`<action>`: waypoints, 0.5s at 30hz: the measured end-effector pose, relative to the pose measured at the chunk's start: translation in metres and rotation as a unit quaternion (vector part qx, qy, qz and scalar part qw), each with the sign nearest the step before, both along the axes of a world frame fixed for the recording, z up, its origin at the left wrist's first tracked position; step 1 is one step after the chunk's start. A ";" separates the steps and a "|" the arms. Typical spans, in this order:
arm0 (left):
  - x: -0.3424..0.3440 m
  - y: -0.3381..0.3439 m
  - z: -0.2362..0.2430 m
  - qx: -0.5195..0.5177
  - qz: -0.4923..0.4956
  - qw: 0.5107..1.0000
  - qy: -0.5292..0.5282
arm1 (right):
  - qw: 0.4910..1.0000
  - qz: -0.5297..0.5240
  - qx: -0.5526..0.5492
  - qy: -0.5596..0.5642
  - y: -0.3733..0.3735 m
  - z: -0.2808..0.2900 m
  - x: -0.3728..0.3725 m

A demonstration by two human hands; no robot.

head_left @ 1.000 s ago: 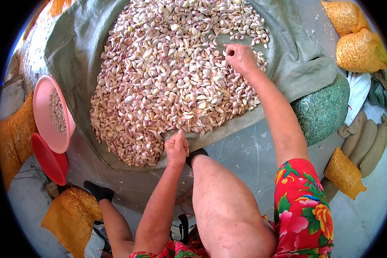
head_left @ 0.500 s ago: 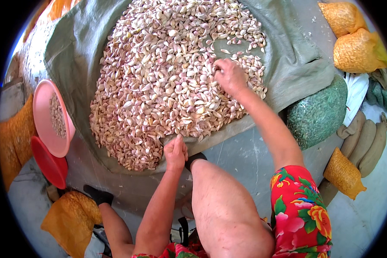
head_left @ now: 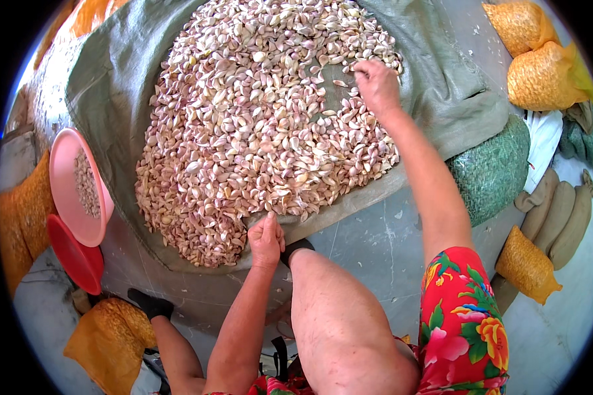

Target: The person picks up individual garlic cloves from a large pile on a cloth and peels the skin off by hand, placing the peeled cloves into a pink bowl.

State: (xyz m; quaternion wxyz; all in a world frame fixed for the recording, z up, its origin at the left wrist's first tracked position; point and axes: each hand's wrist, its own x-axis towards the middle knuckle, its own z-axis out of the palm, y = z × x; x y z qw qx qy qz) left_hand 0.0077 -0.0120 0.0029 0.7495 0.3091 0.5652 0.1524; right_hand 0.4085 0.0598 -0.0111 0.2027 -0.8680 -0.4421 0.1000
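Observation:
A wide heap of garlic cloves point(head_left: 244, 125), white with pinkish purple skins, lies on a grey-green woven sheet point(head_left: 435, 112). Over the far right part of the heap, beside a bare patch of sheet, is my right hand point(head_left: 377, 87). Its fingers are curled in, and what they hold, if anything, is hidden. My left hand point(head_left: 266, 240) stays at the near edge of the heap and sheet, closed with the thumb pointing forward. Whether something small sits in its fingers does not show.
At the left, a pink basin point(head_left: 58, 184) with cloves in it stands tilted by a red basin point(head_left: 72, 257). Orange mesh sacks point(head_left: 540, 76) sit far right, with others around. A green mesh sack point(head_left: 491, 171) touches the sheet's right side. My bent leg point(head_left: 336, 309) is between my arms.
My right hand has moved farther away and to the right across the heap. More bare sheet now shows beside it. My left hand has hardly moved.

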 end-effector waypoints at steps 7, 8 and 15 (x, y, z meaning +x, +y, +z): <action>-0.002 0.001 -0.001 -0.006 0.000 1.000 0.004 | 0.987 0.159 -0.003 0.001 0.019 -0.018 0.020; -0.001 0.000 -0.001 -0.007 0.000 1.000 0.005 | 0.988 0.153 -0.033 -0.022 0.020 -0.024 0.018; 0.000 0.000 0.002 -0.010 0.002 1.000 0.022 | 0.983 0.102 -0.127 -0.084 0.021 -0.024 -0.009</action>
